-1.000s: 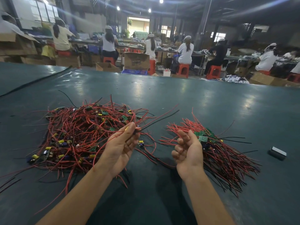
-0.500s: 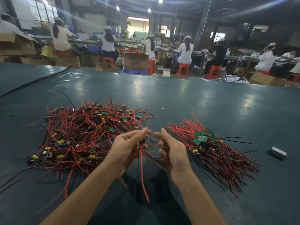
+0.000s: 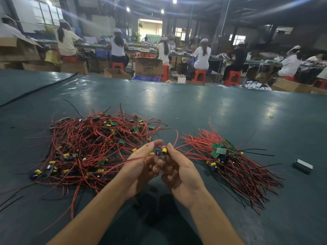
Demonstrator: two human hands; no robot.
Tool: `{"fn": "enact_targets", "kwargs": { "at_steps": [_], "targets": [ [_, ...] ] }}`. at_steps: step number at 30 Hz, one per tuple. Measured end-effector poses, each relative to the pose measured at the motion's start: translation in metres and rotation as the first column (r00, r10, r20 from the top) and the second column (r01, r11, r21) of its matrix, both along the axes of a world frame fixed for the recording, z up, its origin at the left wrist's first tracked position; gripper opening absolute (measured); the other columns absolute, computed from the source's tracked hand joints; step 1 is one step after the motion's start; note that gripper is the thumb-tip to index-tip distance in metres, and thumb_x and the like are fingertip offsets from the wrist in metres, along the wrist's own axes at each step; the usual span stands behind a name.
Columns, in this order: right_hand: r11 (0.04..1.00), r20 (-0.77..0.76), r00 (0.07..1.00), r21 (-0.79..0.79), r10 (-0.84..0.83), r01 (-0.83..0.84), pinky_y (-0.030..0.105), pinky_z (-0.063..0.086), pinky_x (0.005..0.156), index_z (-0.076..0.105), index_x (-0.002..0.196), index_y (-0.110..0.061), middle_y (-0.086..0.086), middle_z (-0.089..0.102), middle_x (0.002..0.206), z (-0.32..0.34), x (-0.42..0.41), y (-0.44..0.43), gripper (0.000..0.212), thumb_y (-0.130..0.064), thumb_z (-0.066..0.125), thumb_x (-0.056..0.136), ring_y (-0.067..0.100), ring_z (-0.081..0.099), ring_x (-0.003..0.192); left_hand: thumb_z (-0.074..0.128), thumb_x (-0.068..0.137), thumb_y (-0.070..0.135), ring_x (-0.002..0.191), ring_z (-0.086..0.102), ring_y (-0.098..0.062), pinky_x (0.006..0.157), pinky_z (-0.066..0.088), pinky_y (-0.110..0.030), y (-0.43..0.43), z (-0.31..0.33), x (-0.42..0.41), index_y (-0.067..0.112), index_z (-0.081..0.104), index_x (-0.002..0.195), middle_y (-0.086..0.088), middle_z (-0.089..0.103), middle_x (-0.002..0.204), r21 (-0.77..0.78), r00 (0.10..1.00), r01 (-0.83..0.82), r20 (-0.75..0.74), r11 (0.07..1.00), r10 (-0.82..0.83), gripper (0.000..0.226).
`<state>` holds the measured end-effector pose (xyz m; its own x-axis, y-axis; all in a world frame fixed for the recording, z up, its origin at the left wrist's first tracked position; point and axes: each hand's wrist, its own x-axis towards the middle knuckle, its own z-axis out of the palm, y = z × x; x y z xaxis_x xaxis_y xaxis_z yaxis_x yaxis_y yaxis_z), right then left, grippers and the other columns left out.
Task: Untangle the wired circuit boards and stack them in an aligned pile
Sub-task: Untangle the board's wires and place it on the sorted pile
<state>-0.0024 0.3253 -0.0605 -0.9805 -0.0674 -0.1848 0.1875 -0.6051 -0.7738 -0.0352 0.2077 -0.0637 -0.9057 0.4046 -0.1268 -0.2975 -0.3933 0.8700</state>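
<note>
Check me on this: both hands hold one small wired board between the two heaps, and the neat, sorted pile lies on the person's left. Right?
Not quite. The neat pile lies on the person's right; the tangled heap is on the left, as the head view shows. The rest stands: the left hand and right hand hold one wired board between the two.

head-worn, facing forward-down, near the table (image 3: 230, 110)

A small dark box (image 3: 303, 166) lies on the green table (image 3: 212, 106).
</note>
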Motion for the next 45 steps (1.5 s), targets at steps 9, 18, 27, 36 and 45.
{"fn": "enact_targets", "kwargs": {
  "at_steps": [9,18,27,36,45],
  "targets": [
    [0.993,-0.052,0.995,0.08,-0.083,0.087,0.034,0.046,0.054,0.073,0.09,-0.008,0.014,0.065,0.074,0.001,0.003,0.001,0.034,-0.035,0.077,0.07,0.022,0.054,0.052,0.073,0.07,0.034,0.05,0.053,-0.015,0.047,0.043,-0.023,-0.002,-0.012,0.002,0.014,0.067,0.086,-0.009,0.057,0.06,-0.136,0.939,0.031,-0.334,0.99,-0.075,0.026],
    [0.981,-0.081,0.993,0.166,-0.087,0.1,0.029,0.049,0.052,0.073,0.073,-0.017,0.009,0.066,0.068,0.002,0.005,-0.006,0.023,-0.037,0.078,0.062,0.018,0.059,0.056,0.061,0.078,0.051,0.078,0.071,-0.029,0.069,0.058,-0.03,0.004,-0.009,0.005,0.012,0.078,0.085,-0.024,0.072,0.083,-0.129,0.922,-0.151,-0.375,0.98,0.092,0.043],
    [0.995,0.0,0.995,-0.019,-0.097,0.097,0.028,0.046,0.053,0.068,0.087,-0.012,0.003,0.067,0.075,0.002,0.002,-0.004,0.037,-0.035,0.079,0.061,0.017,0.061,0.057,0.068,0.073,0.043,0.047,0.048,-0.015,0.047,0.042,-0.022,0.007,-0.007,0.005,0.02,0.067,0.057,-0.006,0.053,0.054,-0.08,0.916,-0.222,-0.358,0.972,0.18,0.028],
    [0.983,0.019,0.987,0.105,-0.157,0.154,0.026,0.047,0.054,0.075,0.081,-0.015,0.008,0.07,0.08,-0.005,0.002,-0.011,0.029,-0.035,0.079,0.059,0.016,0.059,0.058,0.071,0.075,0.05,0.06,0.056,-0.025,0.058,0.047,-0.031,0.008,-0.012,0.003,0.002,0.065,0.069,-0.014,0.06,0.063,-0.132,0.907,-0.224,-0.39,0.966,0.158,0.048],
    [0.956,0.076,0.963,0.157,-0.26,0.246,0.028,0.041,0.056,0.076,0.072,-0.016,0.008,0.057,0.071,-0.004,-0.002,-0.012,0.014,-0.026,0.076,0.082,0.023,0.049,0.063,0.07,0.084,0.035,0.043,0.043,-0.013,0.044,0.039,-0.023,0.009,-0.013,0.0,0.01,0.062,0.052,-0.002,0.047,0.046,-0.128,0.844,-0.387,-0.447,0.913,0.295,0.041]
  ]
}}
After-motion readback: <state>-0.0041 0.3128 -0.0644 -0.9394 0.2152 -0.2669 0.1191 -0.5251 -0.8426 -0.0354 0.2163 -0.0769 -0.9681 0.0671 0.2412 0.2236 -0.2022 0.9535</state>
